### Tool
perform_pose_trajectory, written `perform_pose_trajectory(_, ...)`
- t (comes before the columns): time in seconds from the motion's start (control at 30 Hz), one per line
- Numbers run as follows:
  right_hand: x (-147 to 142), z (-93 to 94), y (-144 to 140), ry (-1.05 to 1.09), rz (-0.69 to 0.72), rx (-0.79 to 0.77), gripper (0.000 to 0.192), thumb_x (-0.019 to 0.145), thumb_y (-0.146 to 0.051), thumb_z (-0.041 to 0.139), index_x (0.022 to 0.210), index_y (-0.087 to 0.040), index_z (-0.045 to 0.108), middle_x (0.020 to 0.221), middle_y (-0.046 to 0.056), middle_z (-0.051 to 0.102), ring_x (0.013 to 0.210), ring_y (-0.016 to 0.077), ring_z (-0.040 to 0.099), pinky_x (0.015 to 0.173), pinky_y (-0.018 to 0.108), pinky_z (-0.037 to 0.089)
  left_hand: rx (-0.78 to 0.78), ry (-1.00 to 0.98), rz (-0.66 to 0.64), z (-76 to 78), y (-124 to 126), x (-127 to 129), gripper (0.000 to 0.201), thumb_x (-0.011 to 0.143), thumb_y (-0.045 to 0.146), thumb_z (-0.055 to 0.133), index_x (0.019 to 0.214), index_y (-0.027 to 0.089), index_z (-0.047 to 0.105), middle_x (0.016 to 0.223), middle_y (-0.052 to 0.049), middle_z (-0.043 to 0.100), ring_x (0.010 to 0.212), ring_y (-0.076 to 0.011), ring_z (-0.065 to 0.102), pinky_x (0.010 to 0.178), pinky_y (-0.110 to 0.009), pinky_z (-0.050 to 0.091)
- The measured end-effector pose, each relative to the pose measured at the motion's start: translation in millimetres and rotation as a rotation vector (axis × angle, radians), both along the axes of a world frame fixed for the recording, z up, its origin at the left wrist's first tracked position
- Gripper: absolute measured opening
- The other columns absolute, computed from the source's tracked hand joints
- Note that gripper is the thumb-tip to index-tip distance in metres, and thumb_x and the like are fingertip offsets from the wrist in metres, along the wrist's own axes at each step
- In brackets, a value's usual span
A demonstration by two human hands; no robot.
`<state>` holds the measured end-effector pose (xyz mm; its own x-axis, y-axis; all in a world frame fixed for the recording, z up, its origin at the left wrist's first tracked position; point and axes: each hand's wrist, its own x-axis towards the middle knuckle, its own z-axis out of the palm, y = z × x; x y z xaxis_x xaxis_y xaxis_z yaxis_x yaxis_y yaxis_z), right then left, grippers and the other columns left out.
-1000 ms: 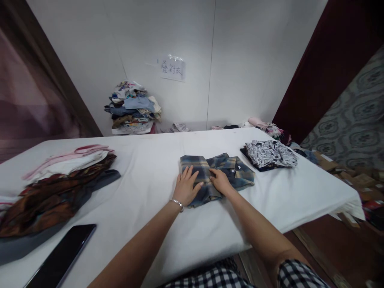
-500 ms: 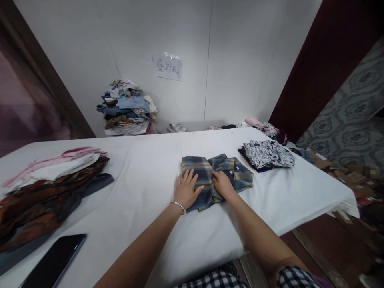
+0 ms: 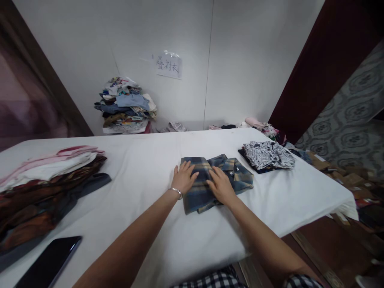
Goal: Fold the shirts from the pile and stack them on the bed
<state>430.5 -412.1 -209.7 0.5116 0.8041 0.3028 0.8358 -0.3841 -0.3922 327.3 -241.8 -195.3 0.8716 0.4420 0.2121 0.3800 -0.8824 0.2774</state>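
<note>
A blue and tan plaid shirt (image 3: 196, 200), partly folded, lies on the white-covered table (image 3: 144, 168) in front of me. Its collar and a button point to the right. My left hand (image 3: 183, 178), a bracelet at its wrist, rests on the left part of the shirt with fingers spread. Flat over the shirt's middle lies my right hand (image 3: 221, 185), its fingers apart and pressing on the cloth. The shirt's lower layers are hidden beneath the top fold.
Folded black-and-white printed clothes (image 3: 268, 155) lie to the right. At left are a pile of pink, white and brown garments (image 3: 54, 180) and a black phone (image 3: 49, 262). A tall clothes stack (image 3: 127, 106) stands by the wall, below a paper sign (image 3: 169, 66).
My left hand has slid up and slightly left on the shirt. My right hand has opened from a closed grip near the middle and now lies flatter, fingers apart.
</note>
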Motion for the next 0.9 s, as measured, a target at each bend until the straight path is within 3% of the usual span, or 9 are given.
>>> perform_pose_trajectory(0.07,-11,-1.7,-2,-0.032,0.147,-0.032,0.057,0.09,-0.046,0.05,0.143,-0.024,0.042,0.155,0.01,0.027,0.144,0.0287,0.018,0.114,0.052,0.015,0.02,0.015,0.007,0.0,11,12,0.054,0.094,0.047,0.032,0.139,0.02,0.045,0.154,-0.01,0.03,0.145,-0.0268,0.019,0.115,-0.055,0.016)
perform_pose_trajectory(0.17,-20,-12.2,-3,-0.022,0.281,-0.142,0.061,0.088,-0.052,0.052,0.142,-0.029,0.041,0.156,0.009,0.025,0.145,0.0292,0.015,0.114,0.056,0.009,-0.065,0.148,0.038,-12.4,24,29,0.062,0.091,0.053,0.034,0.142,0.02,0.04,0.156,-0.011,0.026,0.145,-0.0287,0.018,0.114,-0.055,0.016)
perform_pose_trajectory(0.33,-20,-22.3,0,-0.015,0.277,-0.167,0.061,0.089,-0.052,0.05,0.143,-0.026,0.04,0.156,0.011,0.023,0.145,0.0284,0.013,0.115,0.054,0.008,-0.172,0.249,0.095,-33.9,33,40,0.072,0.088,0.062,0.029,0.145,0.018,0.034,0.157,-0.012,0.021,0.145,-0.0295,0.017,0.114,-0.053,0.015)
perform_pose_trajectory(0.43,-18,-19.5,-1,0.039,0.299,-0.144,0.059,0.088,-0.049,0.053,0.142,-0.025,0.043,0.155,0.012,0.026,0.145,0.029,0.014,0.115,0.056,0.008,-0.171,0.255,0.081,-34.1,34,39,0.073,0.088,0.063,0.028,0.145,0.019,0.034,0.157,-0.011,0.02,0.145,-0.0292,0.017,0.114,-0.054,0.015)
perform_pose_trajectory(0.53,-15,-19.6,-18,0.198,0.313,-0.011,0.044,0.088,-0.042,0.054,0.13,-0.027,0.058,0.147,0.01,0.042,0.142,0.0282,0.025,0.115,0.056,0.014,-0.157,0.266,0.073,-27.8,37,36,0.069,0.089,0.062,0.028,0.142,0.02,0.04,0.156,-0.01,0.026,0.143,-0.0282,0.022,0.113,-0.055,0.018)
perform_pose_trajectory(0.6,-13,-23.1,-41,0.358,0.207,0.2,0.034,0.087,-0.04,0.056,0.116,-0.027,0.067,0.137,0.009,0.054,0.137,0.028,0.037,0.114,0.054,0.022,-0.136,0.246,0.082,-22.1,41,37,0.063,0.09,0.06,0.027,0.137,0.021,0.047,0.151,-0.01,0.037,0.139,-0.0277,0.032,0.112,-0.055,0.019)
perform_pose_trajectory(0.73,-20,-28.8,-92,0.962,-0.302,0.616,0.042,0.074,-0.046,0.071,0.111,-0.025,0.067,0.128,0.01,0.06,0.12,0.031,0.055,0.096,0.049,0.048,-0.065,0.153,0.07,-11.2,51,51,0.057,0.091,0.055,0.032,0.133,0.02,0.05,0.145,-0.012,0.045,0.136,-0.028,0.037,0.112,-0.057,0.018)
perform_pose_trajectory(0.8,-29,-25.9,-107,1.295,-0.484,0.703,0.05,0.068,-0.043,0.078,0.112,-0.024,0.063,0.129,0.009,0.06,0.115,0.0299,0.059,0.086,0.044,0.055,-0.065,0.157,0.001,-7.5,53,67,0.057,0.09,0.054,0.037,0.136,0.02,0.046,0.149,-0.012,0.04,0.139,-0.0277,0.031,0.113,-0.056,0.017)
perform_pose_trajectory(0.9,-40,-16.3,-108,1.615,-0.504,0.718,0.048,0.065,-0.033,0.083,0.107,-0.022,0.062,0.12,0.007,0.065,0.103,0.0232,0.065,0.081,0.037,0.057,-0.117,0.225,-0.129,-5.9,52,96,0.064,0.086,0.054,0.046,0.141,0.02,0.04,0.152,-0.011,0.035,0.141,-0.0272,0.027,0.114,-0.051,0.019)
